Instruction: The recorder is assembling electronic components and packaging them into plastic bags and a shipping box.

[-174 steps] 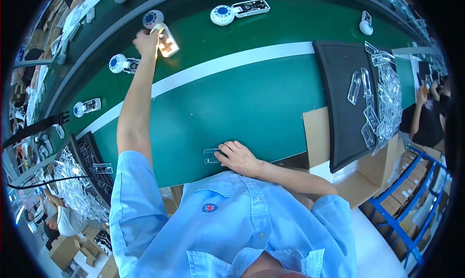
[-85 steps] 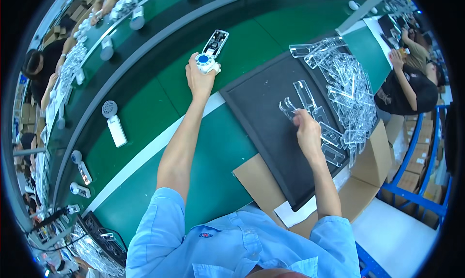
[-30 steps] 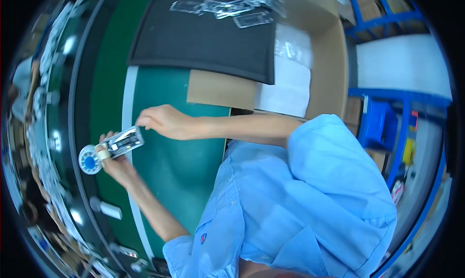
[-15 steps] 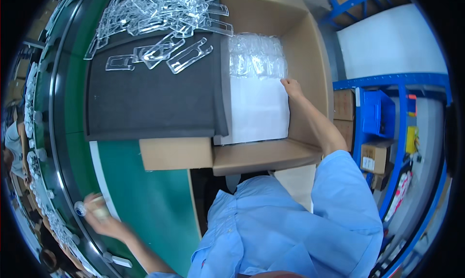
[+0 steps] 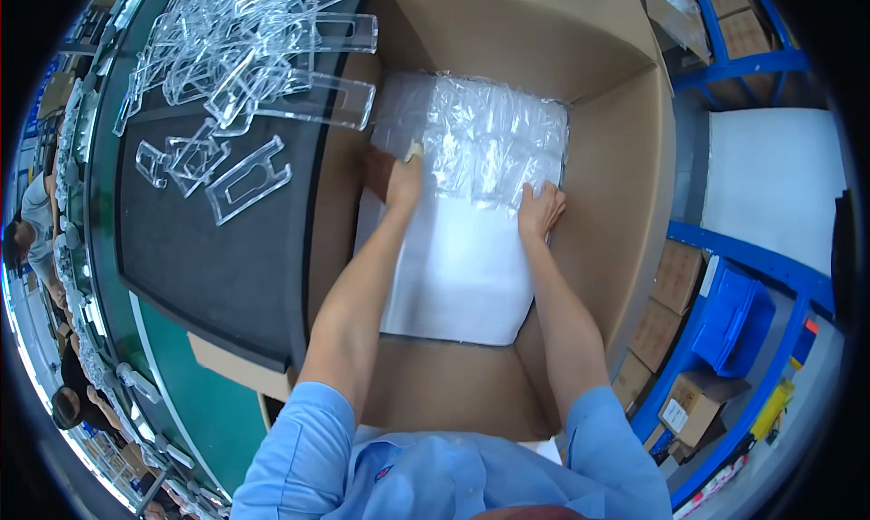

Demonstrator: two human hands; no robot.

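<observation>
Head view: both your forearms run from the lower edge of the frame into an open carton (image 5: 625,185) that fills the middle.
Left hand (image 5: 403,176): left of centre inside the carton, at the left part of the wrapped packs (image 5: 494,139), a pale cover on one fingertip.
Left grip: blurred and partly in shadow, so you cannot tell from this whether it is clenched, released or grasping something.
Right hand (image 5: 541,210): right of centre, by the right edge of the packs where they meet the white sheet (image 5: 453,266), your fingers bent.
Right grip: you cannot tell whether it is grasping that edge or only resting there.
Wrapped packs: clear and shiny, side by side in the upper half of the carton's inside.
White sheet: flat, below the packs in the frame, between your forearms.
Black mat (image 5: 217,266): left of the carton, several loose clear plastic frames (image 5: 249,180) on it.
Clear pile (image 5: 245,40): more such frames heaped at upper left.
Green bench (image 5: 195,366): lower left, past the mat.
Blue rack (image 5: 752,257): along the right, with a blue bin (image 5: 732,321) and brown boxes (image 5: 693,407).
</observation>
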